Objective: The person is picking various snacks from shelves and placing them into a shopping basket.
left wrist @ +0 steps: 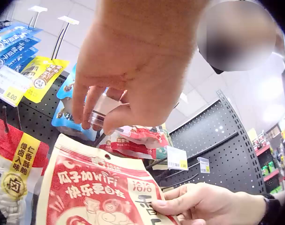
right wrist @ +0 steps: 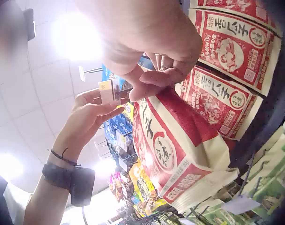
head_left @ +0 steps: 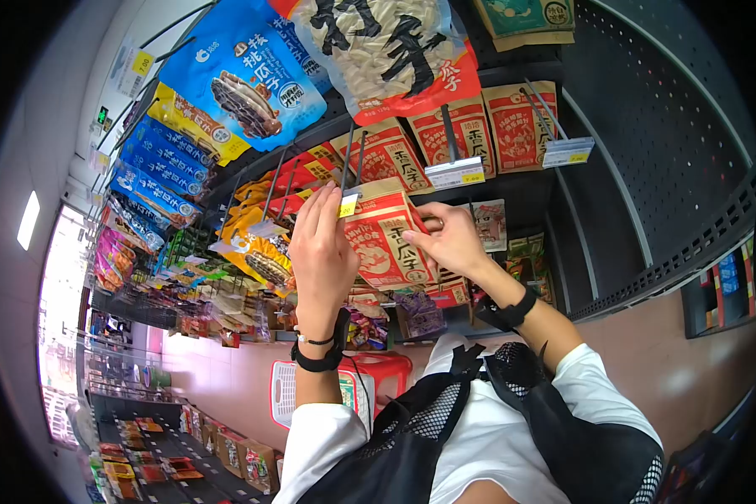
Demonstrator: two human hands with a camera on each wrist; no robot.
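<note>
A red-and-kraft snack bag (head_left: 382, 244) hangs at the front of a peg on the rack. My right hand (head_left: 449, 239) pinches its upper right edge between thumb and fingers; that same hand (right wrist: 152, 56) grips the bag's top (right wrist: 175, 140) in the right wrist view. Just left of the bag, my left hand (head_left: 321, 244) reaches up and pinches the price tag (head_left: 349, 204) at the peg's tip. Seen from the left wrist, the fingers (left wrist: 93, 101) curl round the clear tag holder (left wrist: 102, 110) above the bag (left wrist: 95, 192).
Matching kraft-and-red bags (head_left: 462, 126) hang behind on pegs with price tags (head_left: 455, 173). Blue bags (head_left: 244, 76) and a large red-and-white bag (head_left: 386, 50) hang above. Bare dark pegboard (head_left: 664, 109) lies to the right. A red basket (head_left: 311, 391) stands on the floor below.
</note>
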